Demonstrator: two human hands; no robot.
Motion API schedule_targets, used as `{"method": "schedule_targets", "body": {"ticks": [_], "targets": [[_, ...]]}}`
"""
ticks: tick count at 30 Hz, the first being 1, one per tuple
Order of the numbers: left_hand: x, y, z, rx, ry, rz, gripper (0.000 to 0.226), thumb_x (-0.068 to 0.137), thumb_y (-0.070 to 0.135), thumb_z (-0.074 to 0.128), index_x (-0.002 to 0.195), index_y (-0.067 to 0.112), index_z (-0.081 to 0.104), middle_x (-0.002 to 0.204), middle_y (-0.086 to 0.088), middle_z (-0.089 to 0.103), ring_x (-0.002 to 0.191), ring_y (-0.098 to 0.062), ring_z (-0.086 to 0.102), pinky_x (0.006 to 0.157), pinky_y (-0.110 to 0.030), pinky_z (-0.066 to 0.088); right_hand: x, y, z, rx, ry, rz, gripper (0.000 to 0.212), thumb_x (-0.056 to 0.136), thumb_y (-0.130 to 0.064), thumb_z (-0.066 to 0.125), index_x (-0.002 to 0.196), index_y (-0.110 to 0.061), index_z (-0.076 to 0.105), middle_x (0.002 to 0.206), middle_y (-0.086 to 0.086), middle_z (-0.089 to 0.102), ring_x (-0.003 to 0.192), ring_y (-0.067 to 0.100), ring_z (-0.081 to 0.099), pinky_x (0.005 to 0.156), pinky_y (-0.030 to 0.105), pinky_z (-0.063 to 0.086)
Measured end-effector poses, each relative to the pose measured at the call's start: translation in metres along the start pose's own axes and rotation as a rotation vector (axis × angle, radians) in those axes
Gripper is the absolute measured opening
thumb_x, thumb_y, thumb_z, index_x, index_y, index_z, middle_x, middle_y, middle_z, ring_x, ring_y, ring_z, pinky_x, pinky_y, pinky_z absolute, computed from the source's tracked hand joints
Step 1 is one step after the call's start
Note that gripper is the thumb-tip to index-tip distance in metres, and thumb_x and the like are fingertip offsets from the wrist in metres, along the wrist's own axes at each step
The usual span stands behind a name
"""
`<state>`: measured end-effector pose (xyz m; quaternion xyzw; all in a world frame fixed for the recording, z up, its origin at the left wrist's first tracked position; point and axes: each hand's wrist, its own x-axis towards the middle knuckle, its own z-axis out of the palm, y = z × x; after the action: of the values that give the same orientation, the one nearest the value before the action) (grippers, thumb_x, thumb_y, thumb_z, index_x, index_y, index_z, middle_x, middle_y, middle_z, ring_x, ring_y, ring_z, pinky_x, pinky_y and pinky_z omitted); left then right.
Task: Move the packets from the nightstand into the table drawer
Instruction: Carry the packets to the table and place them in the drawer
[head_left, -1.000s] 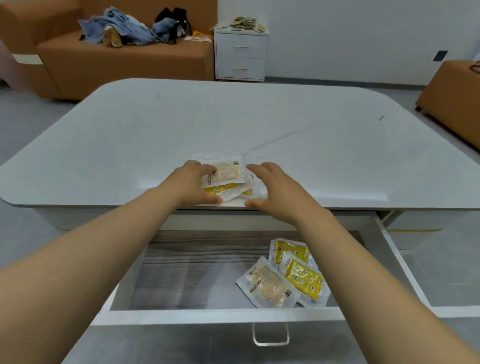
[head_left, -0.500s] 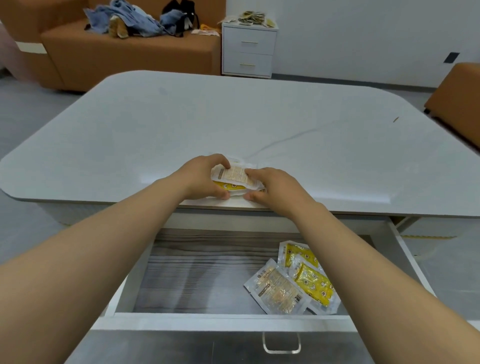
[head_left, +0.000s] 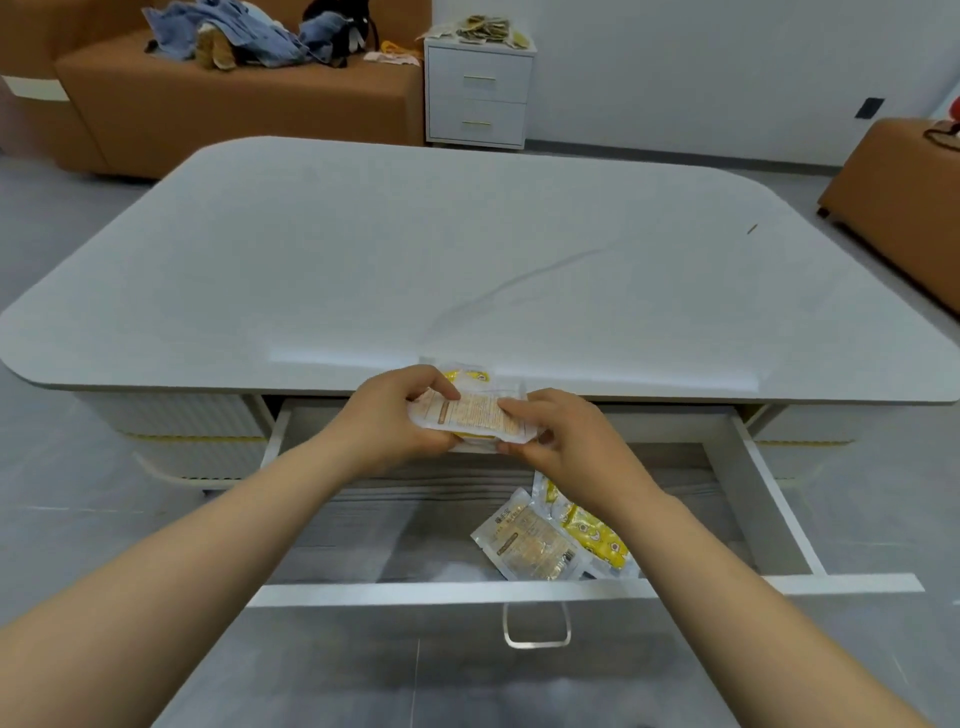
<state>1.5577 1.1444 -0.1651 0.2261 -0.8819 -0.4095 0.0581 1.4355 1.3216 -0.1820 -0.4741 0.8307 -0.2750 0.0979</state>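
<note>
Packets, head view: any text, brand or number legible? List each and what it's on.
Nothing can be quoted.
Top held packet: rows of orange print, blurred.
Beige packet in drawer: dark characters near its top edge, too blurred.
Yellow packets beside it: dark round marks, unreadable.
Pile on nightstand: too small.

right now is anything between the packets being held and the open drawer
Nothing visible. The left hand and right hand hold the packet stack above the open drawer, whose wood-grain floor shows below; loose packets lie rightward.
</note>
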Motion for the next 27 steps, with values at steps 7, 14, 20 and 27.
{"method": "schedule_targets", "body": {"ticks": [7, 14, 20, 27], "targets": [[-0.039, -0.002, 0.023, -0.053, -0.111, -0.09, 0.035, 0.065, 0.014, 0.081, 0.095, 0.026, 0.07, 0.09, 0.007, 0.069, 0.075, -0.007, 0.064, 0.066, -0.015, 0.051, -0.049, -0.002, 0.004, 0.155, -0.135, 0.067, 0.025, 0.084, -0.033, 0.07, 0.109, -0.029, 0.071, 0.094, -0.004, 0.064, 0.087, 0.012, 0.057, 0.08, 0.035, 0.048], [-0.04, -0.031, 0.058, -0.073, -0.213, -0.252, 0.039, 0.059, 0.024, 0.087, 0.093, 0.028, 0.071, 0.093, -0.001, 0.07, 0.084, -0.019, 0.065, 0.074, -0.029, 0.052, -0.058, 0.022, 0.036, 0.208, -0.281, 0.247, 0.032, 0.081, -0.035, 0.073, 0.113, -0.032, 0.069, 0.104, -0.008, 0.068, 0.093, 0.011, 0.061, 0.086, 0.03, 0.048], [-0.034, -0.042, 0.069, 0.029, -0.202, -0.281, 0.055, 0.063, 0.031, 0.086, 0.114, 0.027, 0.064, 0.113, 0.004, 0.058, 0.101, -0.016, 0.058, 0.083, -0.025, 0.048, -0.048, 0.036, 0.047, 0.135, -0.299, 0.332, 0.047, 0.082, -0.038, 0.071, 0.127, -0.035, 0.058, 0.125, -0.003, 0.06, 0.112, 0.014, 0.056, 0.095, 0.033, 0.047], [-0.05, -0.037, 0.057, 0.124, -0.204, -0.263, 0.053, 0.068, 0.033, 0.082, 0.116, 0.026, 0.061, 0.127, 0.003, 0.057, 0.112, -0.015, 0.055, 0.092, -0.032, 0.05, -0.063, 0.024, 0.032, 0.083, -0.201, 0.274, 0.044, 0.083, -0.035, 0.069, 0.125, -0.029, 0.06, 0.13, -0.006, 0.056, 0.114, 0.009, 0.052, 0.096, 0.029, 0.045]]}}
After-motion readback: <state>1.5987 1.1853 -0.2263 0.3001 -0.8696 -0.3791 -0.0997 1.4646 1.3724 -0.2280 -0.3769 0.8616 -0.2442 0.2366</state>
